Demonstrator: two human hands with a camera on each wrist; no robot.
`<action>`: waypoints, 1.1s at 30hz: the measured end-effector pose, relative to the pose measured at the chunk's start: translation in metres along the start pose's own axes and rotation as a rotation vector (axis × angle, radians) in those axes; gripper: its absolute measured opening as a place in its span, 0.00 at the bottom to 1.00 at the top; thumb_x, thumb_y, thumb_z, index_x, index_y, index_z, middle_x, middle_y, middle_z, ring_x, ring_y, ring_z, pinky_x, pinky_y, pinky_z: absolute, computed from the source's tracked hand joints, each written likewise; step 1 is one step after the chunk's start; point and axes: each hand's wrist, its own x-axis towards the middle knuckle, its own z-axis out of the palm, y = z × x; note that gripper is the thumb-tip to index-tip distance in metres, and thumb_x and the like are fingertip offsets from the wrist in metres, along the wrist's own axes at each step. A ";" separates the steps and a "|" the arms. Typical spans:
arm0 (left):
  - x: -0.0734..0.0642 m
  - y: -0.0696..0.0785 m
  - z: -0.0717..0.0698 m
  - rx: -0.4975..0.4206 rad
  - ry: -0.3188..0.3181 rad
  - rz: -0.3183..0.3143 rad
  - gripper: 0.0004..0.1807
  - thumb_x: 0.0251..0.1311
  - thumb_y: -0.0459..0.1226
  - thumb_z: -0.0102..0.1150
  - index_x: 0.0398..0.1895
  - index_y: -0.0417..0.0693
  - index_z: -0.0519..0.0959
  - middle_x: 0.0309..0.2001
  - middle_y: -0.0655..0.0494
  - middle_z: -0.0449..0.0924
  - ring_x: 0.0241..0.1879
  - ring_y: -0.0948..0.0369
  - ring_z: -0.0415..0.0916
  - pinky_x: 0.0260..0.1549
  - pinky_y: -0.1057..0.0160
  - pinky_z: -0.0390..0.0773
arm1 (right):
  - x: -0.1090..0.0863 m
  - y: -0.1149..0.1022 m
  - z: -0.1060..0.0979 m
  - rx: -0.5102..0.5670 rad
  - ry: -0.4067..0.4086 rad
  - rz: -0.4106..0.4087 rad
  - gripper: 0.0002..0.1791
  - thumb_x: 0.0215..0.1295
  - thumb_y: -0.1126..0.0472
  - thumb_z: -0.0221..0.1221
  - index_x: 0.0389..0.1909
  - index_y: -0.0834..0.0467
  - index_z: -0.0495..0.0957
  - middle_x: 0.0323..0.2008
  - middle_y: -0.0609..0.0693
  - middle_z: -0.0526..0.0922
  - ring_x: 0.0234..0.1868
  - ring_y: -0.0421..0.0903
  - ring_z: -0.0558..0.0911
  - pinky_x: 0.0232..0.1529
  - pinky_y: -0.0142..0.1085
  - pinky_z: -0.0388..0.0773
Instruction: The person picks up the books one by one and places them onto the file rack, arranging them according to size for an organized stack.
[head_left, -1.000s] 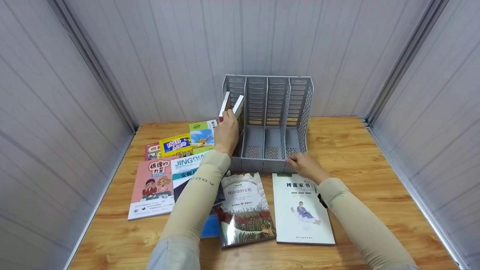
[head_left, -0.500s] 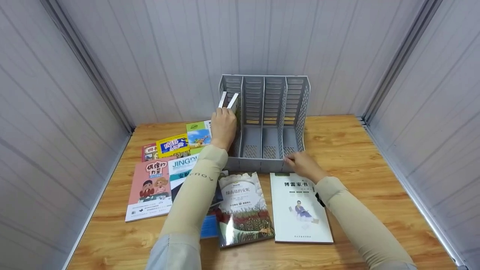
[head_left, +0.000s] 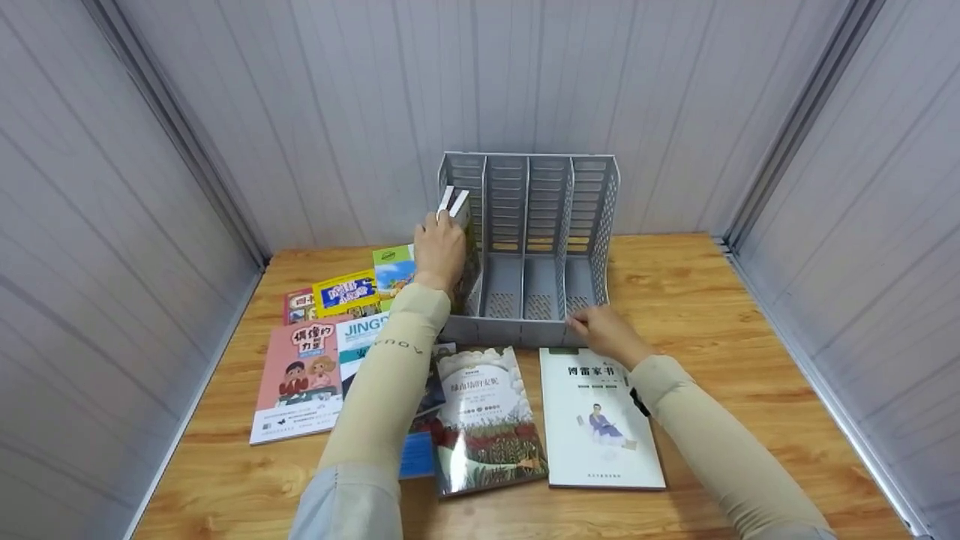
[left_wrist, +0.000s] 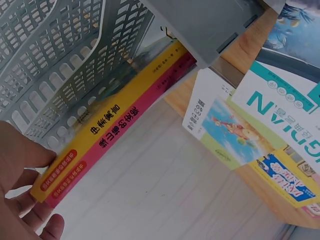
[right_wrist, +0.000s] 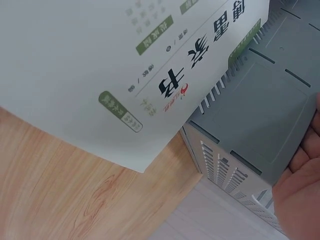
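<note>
In the head view, a grey four-slot file rack (head_left: 525, 330) stands at the back of the table. My left hand (head_left: 440, 251) holds two books at its leftmost slot, their white page edges showing above the fingers. The left wrist view shows a yellow-spined book (left_wrist: 102, 120) and a pink-spined book (left_wrist: 120, 129) side by side, lower ends inside the rack. There the thumb lies on one side and the fingers on the other, around the upper ends. My right hand (head_left: 611, 334) grips the rack's front edge at the right, fingers curled over it in the right wrist view.
A white book (head_left: 604, 427) and a flower-covered book (head_left: 487, 427) lie before the rack. To the left lie a pink book (head_left: 300, 382), a yellow one (head_left: 345, 294) and several others, some overlapping. Panel walls (head_left: 337, 112) enclose the wooden table (head_left: 735, 360).
The left hand has shifted slightly left, and the upper ends of its two books have drawn closer together. My right hand stays at the rack's front edge.
</note>
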 end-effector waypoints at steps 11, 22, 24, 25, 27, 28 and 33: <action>-0.012 -0.025 -0.006 -0.087 0.025 0.080 0.15 0.77 0.39 0.58 0.52 0.34 0.83 0.52 0.38 0.81 0.52 0.42 0.79 0.50 0.44 0.82 | -0.015 -0.001 -0.022 -0.004 0.140 -0.020 0.23 0.78 0.61 0.63 0.65 0.73 0.79 0.64 0.71 0.83 0.67 0.70 0.82 0.72 0.62 0.76; -0.043 -0.049 0.007 -0.217 0.287 0.231 0.15 0.76 0.37 0.60 0.55 0.32 0.79 0.45 0.39 0.81 0.44 0.43 0.80 0.43 0.45 0.82 | -0.043 0.026 -0.039 0.024 0.139 0.136 0.31 0.77 0.59 0.64 0.71 0.76 0.72 0.65 0.77 0.79 0.67 0.75 0.79 0.68 0.66 0.77; -0.051 -0.050 0.012 -0.221 0.321 0.288 0.14 0.74 0.34 0.62 0.55 0.32 0.79 0.45 0.39 0.82 0.44 0.44 0.80 0.44 0.46 0.83 | -0.047 0.031 -0.038 0.015 0.113 0.156 0.32 0.77 0.58 0.65 0.71 0.76 0.71 0.66 0.78 0.79 0.67 0.75 0.79 0.68 0.67 0.76; -0.055 -0.050 0.014 -0.224 0.337 0.314 0.14 0.73 0.33 0.64 0.55 0.32 0.80 0.45 0.39 0.82 0.44 0.44 0.81 0.45 0.46 0.84 | -0.049 0.033 -0.037 0.008 0.097 0.166 0.33 0.77 0.57 0.65 0.72 0.76 0.71 0.66 0.78 0.78 0.67 0.75 0.79 0.68 0.67 0.76; -0.062 -0.047 0.019 -0.237 0.357 0.362 0.15 0.70 0.32 0.66 0.54 0.32 0.80 0.45 0.39 0.83 0.44 0.44 0.82 0.46 0.46 0.85 | -0.053 0.038 -0.035 0.006 0.059 0.195 0.35 0.77 0.56 0.65 0.73 0.76 0.69 0.68 0.77 0.77 0.69 0.75 0.78 0.69 0.67 0.76; -0.066 -0.045 0.022 -0.245 0.357 0.382 0.15 0.69 0.32 0.67 0.54 0.32 0.80 0.46 0.39 0.83 0.44 0.45 0.82 0.47 0.47 0.85 | -0.055 0.040 -0.034 0.004 0.039 0.212 0.37 0.77 0.55 0.65 0.74 0.75 0.68 0.69 0.77 0.76 0.70 0.75 0.77 0.70 0.67 0.75; -0.079 -0.033 0.031 -0.307 0.235 0.421 0.14 0.72 0.36 0.65 0.53 0.34 0.81 0.47 0.41 0.84 0.45 0.46 0.83 0.49 0.48 0.87 | -0.063 0.047 -0.029 -0.021 -0.054 0.309 0.43 0.75 0.48 0.67 0.75 0.76 0.66 0.68 0.77 0.77 0.67 0.73 0.80 0.67 0.66 0.78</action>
